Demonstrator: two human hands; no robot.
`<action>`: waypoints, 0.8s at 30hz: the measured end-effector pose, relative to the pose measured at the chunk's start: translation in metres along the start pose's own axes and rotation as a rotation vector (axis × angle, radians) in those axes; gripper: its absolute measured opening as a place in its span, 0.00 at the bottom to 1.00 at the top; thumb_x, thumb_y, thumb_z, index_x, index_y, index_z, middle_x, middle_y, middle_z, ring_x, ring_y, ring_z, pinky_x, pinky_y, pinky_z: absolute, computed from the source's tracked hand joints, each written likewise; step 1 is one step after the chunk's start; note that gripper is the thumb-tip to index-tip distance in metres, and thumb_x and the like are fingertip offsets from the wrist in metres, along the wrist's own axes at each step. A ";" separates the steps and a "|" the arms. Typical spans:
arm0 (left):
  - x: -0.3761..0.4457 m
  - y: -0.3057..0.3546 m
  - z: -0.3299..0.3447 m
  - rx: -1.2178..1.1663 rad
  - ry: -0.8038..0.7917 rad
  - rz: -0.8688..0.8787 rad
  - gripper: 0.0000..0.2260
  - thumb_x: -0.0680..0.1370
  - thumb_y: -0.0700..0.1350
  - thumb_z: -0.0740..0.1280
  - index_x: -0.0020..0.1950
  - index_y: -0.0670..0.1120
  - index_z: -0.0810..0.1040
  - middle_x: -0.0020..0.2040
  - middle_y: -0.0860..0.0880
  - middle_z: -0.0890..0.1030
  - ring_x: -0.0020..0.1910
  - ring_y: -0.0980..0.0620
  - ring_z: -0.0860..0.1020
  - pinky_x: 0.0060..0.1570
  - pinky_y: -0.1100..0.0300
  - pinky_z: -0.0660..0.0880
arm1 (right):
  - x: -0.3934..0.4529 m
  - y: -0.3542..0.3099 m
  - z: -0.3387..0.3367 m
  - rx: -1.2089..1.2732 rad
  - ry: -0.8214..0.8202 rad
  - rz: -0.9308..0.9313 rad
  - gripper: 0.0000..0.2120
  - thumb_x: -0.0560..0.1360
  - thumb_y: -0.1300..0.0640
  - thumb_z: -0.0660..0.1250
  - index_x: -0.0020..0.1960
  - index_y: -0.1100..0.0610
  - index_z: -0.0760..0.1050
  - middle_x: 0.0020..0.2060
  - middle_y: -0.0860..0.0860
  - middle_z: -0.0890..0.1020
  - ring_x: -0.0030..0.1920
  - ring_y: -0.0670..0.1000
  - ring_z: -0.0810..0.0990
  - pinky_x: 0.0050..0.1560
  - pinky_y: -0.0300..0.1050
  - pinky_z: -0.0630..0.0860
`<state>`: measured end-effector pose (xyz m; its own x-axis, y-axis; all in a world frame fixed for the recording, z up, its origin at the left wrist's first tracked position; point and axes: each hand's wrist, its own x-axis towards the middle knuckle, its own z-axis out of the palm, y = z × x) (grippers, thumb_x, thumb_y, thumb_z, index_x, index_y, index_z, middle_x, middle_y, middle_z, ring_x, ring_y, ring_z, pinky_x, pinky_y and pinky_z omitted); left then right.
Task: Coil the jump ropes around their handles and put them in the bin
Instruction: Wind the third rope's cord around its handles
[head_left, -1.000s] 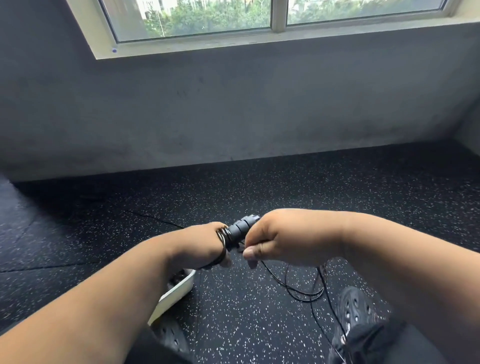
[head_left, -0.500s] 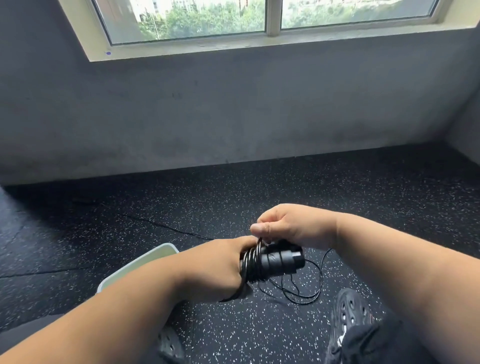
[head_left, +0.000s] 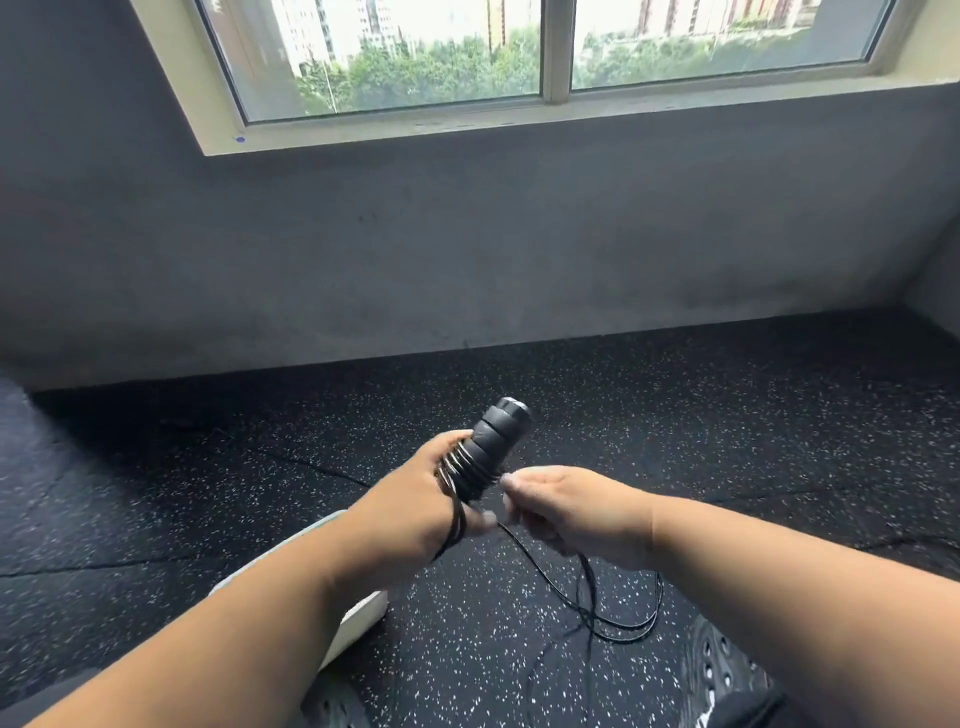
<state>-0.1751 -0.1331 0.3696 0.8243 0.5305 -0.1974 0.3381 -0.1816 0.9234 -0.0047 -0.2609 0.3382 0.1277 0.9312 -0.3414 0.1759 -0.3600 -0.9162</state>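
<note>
My left hand (head_left: 410, 512) grips the black jump rope handles (head_left: 493, 439), which point up and away from me. Several turns of thin black rope (head_left: 467, 470) are wound around the handles just above my fingers. My right hand (head_left: 566, 512) sits just right of the handles and pinches the loose rope close to the coil. The rest of the rope (head_left: 623, 618) hangs down and loops on the floor below my right wrist. A white bin (head_left: 358, 623) lies under my left forearm, mostly hidden by it.
I am over a black speckled rubber floor (head_left: 675, 415) that runs to a grey wall (head_left: 467, 249) under a window. Black perforated shoes show at the bottom, one (head_left: 722, 670) at the right and another (head_left: 327, 701) beside the bin.
The handles have swung from pointing right to pointing up and away. My right hand dropped from above the coil to its right side, carrying the rope around. The view tilted up.
</note>
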 end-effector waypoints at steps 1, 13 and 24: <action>0.002 -0.002 -0.005 0.089 0.075 -0.004 0.28 0.66 0.43 0.80 0.62 0.62 0.77 0.45 0.53 0.84 0.40 0.56 0.78 0.42 0.60 0.74 | -0.003 -0.003 0.003 -0.215 0.031 0.013 0.16 0.84 0.43 0.60 0.44 0.52 0.76 0.33 0.47 0.74 0.32 0.48 0.69 0.34 0.46 0.65; -0.016 0.004 0.016 1.080 -0.361 -0.120 0.24 0.75 0.44 0.65 0.67 0.63 0.66 0.49 0.52 0.83 0.48 0.45 0.81 0.46 0.54 0.76 | -0.036 -0.051 0.000 -0.948 -0.097 -0.180 0.07 0.78 0.44 0.71 0.48 0.48 0.81 0.40 0.45 0.83 0.40 0.47 0.79 0.42 0.44 0.75; -0.002 -0.003 0.000 0.610 -0.393 -0.175 0.21 0.70 0.48 0.79 0.58 0.62 0.76 0.46 0.58 0.84 0.43 0.55 0.83 0.48 0.55 0.80 | -0.036 -0.059 -0.005 -0.497 -0.175 -0.288 0.02 0.78 0.53 0.75 0.46 0.50 0.84 0.31 0.40 0.79 0.34 0.38 0.74 0.38 0.32 0.70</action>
<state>-0.1773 -0.1332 0.3675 0.7981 0.2796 -0.5336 0.5771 -0.6092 0.5439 -0.0144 -0.2732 0.4058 -0.1475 0.9757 -0.1622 0.6206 -0.0364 -0.7833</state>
